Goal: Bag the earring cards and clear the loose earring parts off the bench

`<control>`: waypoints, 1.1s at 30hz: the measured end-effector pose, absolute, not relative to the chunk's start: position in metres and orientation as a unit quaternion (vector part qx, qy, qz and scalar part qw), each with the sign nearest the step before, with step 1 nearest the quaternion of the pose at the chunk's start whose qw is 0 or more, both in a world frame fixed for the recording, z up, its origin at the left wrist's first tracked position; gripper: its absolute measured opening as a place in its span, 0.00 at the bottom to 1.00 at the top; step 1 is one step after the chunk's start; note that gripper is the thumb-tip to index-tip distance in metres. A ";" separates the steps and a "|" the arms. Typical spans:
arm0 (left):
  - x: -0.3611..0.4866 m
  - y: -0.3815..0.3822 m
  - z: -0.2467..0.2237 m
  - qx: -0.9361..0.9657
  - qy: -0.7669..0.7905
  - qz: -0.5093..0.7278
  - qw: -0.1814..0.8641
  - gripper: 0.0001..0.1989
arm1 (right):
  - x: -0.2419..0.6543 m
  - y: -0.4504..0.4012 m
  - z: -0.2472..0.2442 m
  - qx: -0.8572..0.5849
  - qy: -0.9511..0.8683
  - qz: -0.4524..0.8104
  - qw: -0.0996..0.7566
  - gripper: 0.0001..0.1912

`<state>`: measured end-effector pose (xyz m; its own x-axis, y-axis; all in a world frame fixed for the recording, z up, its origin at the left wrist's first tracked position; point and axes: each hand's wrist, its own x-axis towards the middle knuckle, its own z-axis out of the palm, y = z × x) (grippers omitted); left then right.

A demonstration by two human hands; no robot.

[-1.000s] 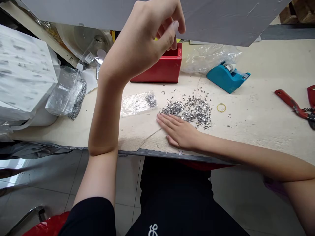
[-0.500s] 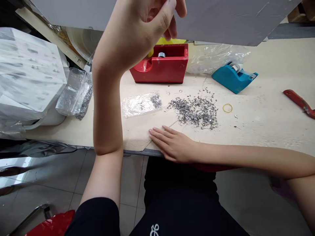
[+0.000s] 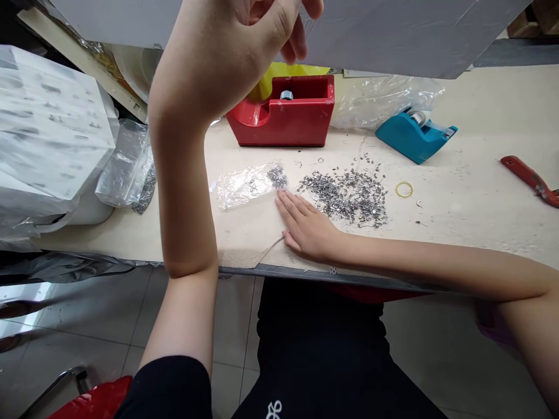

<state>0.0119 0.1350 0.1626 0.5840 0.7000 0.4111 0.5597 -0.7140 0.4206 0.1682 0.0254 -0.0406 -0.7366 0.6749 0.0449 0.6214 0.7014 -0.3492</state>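
Observation:
My left hand (image 3: pixel 244 43) is raised at the top, its upper part cut off by the frame edge. Its fingers are loosely bent and apart, and I see nothing held in them. Flat on the table lies my right hand (image 3: pixel 311 230), fingers stretched out and pointing up-left. Its fingertips are by the lower right corner of a clear plastic bag (image 3: pixel 240 187) that has small metal pieces in one end. Just beyond that hand spreads a loose pile of tiny silvery metal parts (image 3: pixel 349 195).
A red tape dispenser (image 3: pixel 297 125) with yellow tape stands behind the bag. Further right are a blue tape dispenser (image 3: pixel 413 139), a yellow ring (image 3: pixel 404 190) and a red-handled tool (image 3: pixel 524 173). Plastic-covered white things (image 3: pixel 52 128) stand at the left. A grey panel (image 3: pixel 393 35) overhangs the back.
My right hand has slid from the table's front edge up and forward, toward the bag and the metal parts. My left hand has shifted slightly left and up.

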 end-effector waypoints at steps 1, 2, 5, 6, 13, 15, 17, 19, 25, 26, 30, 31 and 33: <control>0.012 0.135 0.163 0.883 0.352 0.284 0.122 0.30 | 0.174 0.029 -0.042 -0.361 -0.915 0.156 0.087 0.41; 0.012 0.135 0.163 0.884 0.350 0.285 0.120 0.31 | 0.179 0.033 -0.043 -0.368 -0.913 0.155 0.090 0.41; 0.015 0.133 0.163 0.882 0.360 0.280 0.122 0.31 | 0.197 0.046 -0.042 -0.380 -0.908 0.148 0.096 0.42; 0.016 0.133 0.164 0.879 0.366 0.280 0.126 0.31 | 0.202 0.049 -0.040 -0.382 -0.907 0.146 0.097 0.41; 0.022 0.130 0.165 0.870 0.383 0.277 0.143 0.30 | 0.234 0.035 -0.015 -0.254 -0.948 0.101 0.163 0.26; 0.025 0.127 0.165 0.872 0.384 0.269 0.139 0.29 | 0.248 0.028 -0.011 -0.249 -0.936 0.085 0.232 0.22; 0.028 0.122 0.166 0.883 0.369 0.258 0.133 0.29 | 0.268 0.023 -0.005 -0.280 -0.907 0.089 0.303 0.15; 0.032 0.114 0.168 0.903 0.331 0.245 0.123 0.30 | 0.293 0.020 0.004 -0.360 -0.853 0.150 0.346 0.14; 0.048 0.089 0.176 0.942 0.249 0.201 0.104 0.34 | 0.367 0.012 0.032 -0.491 -0.679 0.490 0.241 0.28; 0.050 0.087 0.176 0.943 0.248 0.198 0.102 0.32 | 0.374 0.011 0.033 -0.478 -0.662 0.540 0.202 0.28; 0.056 0.090 0.172 0.941 0.248 0.207 0.099 0.25 | 0.379 0.017 0.023 -0.438 -0.642 0.607 0.167 0.28; 0.057 0.092 0.170 0.941 0.241 0.212 0.104 0.26 | 0.376 0.022 0.019 -0.433 -0.638 0.611 0.177 0.27; 0.057 0.096 0.167 0.941 0.226 0.225 0.118 0.31 | 0.367 0.035 0.012 -0.422 -0.635 0.617 0.192 0.26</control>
